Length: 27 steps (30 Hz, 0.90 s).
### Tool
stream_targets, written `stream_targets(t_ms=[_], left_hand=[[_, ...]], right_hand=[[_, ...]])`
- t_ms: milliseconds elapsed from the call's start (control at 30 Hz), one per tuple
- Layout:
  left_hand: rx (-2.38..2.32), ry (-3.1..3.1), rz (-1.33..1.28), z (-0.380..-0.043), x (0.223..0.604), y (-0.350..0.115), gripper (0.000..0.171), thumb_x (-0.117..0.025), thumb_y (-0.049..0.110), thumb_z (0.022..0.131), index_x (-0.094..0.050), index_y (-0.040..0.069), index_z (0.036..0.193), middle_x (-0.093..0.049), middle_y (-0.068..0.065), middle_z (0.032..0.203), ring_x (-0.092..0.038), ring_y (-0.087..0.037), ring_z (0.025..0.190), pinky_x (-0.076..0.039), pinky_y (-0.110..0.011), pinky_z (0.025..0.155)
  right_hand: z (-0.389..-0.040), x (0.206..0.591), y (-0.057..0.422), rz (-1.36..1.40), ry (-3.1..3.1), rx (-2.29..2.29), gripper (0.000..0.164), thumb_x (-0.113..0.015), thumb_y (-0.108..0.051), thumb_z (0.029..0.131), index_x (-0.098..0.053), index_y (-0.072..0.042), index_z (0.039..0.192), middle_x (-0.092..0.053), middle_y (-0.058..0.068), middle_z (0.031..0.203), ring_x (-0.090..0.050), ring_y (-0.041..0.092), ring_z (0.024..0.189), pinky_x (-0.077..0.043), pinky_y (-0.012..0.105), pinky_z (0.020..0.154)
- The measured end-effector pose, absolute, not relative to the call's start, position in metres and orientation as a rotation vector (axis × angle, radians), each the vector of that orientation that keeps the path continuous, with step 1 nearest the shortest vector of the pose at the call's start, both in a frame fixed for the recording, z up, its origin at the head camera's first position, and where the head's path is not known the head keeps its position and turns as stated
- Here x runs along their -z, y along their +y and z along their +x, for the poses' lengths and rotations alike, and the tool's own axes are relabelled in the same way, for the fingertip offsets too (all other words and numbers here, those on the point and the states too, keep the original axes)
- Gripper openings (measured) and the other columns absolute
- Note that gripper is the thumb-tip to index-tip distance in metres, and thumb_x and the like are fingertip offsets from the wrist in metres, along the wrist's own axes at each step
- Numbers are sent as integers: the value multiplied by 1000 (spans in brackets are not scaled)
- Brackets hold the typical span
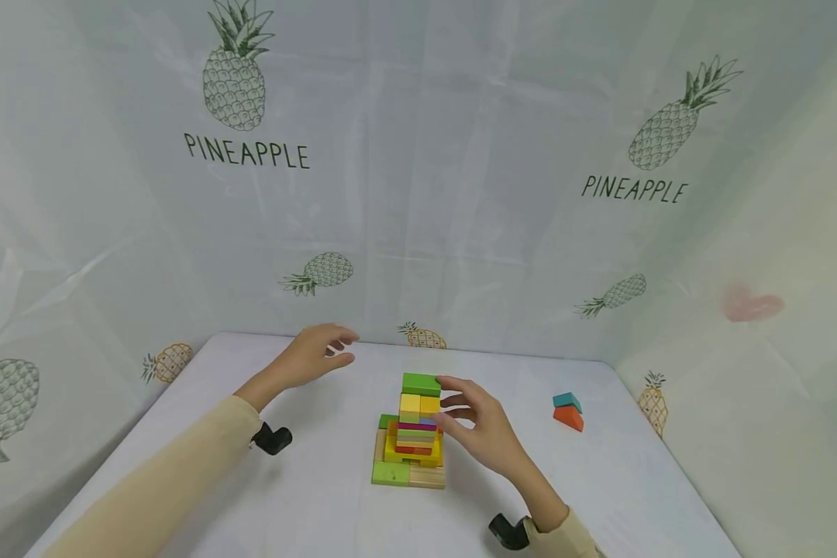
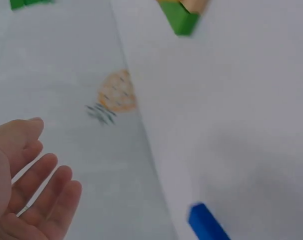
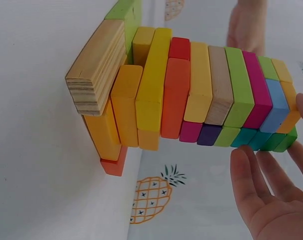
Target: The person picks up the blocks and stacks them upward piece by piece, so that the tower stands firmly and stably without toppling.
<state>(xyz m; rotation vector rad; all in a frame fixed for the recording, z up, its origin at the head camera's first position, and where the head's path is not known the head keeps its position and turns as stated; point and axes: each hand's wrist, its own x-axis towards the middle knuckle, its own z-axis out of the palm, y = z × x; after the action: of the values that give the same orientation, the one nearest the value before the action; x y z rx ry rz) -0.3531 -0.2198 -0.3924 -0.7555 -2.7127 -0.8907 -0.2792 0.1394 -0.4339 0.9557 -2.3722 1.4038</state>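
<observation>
A tower of coloured wooden blocks [image 1: 415, 438] stands at the table's middle, with a long green block [image 1: 421, 384] on top. My right hand [image 1: 481, 425] is at the tower's right side, fingers spread and gently bent, fingertips against or very near its upper blocks. In the right wrist view, the same hand [image 3: 276, 195] lies beside the teal and green blocks [image 3: 281, 139]; exact contact is unclear. Left of the tower, my left hand [image 1: 314, 355] hovers above the table, fingers loosely bent and holding nothing. In the left wrist view, its palm and fingers [image 2: 39, 195] show empty.
A teal block [image 1: 567, 401] and an orange-red block [image 1: 568, 418] lie together on the right of the white table [image 1: 307, 504]. A blue block [image 2: 209, 223] shows in the left wrist view. Behind the table hangs a pineapple-print curtain [image 1: 460, 194].
</observation>
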Motion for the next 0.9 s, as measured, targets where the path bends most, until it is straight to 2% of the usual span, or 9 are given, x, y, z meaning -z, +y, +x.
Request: stream_targets(t_ms=[167,433,633,900], left_hand=[[813,-2783,-641,-366,422,-250,43,-78,15,98,-67,3,138,-69,-17,133,-67,-34,117,-58,-51,99],[796,-2920,-468,-377,458,-285,51,-80,13,95,-63,-1,141,-65,-25,133,-62,-45,121,-52,-61,103],[775,-2958,-439,-381,472,-293,51,-82,13,94,-63,-3,139,-67,-25,128,-62,-46,120,-50,-62,105],[709,-2934,-427,-382,479,-293,40,-80,5,92,-69,-3,130,-70,-23,120,-64,-44,115,-51,-63,103]], right_hand=[[-278,434,140,949,-2365,-1403,57,-80,-22,98,-57,-19,150,-64,5,141,-71,24,114,-62,45,94],[-278,433,139,970,-2363,-1416,57,-80,-23,98,-57,-19,150,-64,5,141,-71,24,113,-62,42,94],[-279,435,140,966,-2363,-1416,57,-80,-23,97,-58,-19,150,-64,4,141,-71,24,113,-62,43,94],[-278,434,140,965,-2362,-1416,57,-80,-22,98,-58,-19,150,-65,4,140,-71,24,113,-62,46,94]])
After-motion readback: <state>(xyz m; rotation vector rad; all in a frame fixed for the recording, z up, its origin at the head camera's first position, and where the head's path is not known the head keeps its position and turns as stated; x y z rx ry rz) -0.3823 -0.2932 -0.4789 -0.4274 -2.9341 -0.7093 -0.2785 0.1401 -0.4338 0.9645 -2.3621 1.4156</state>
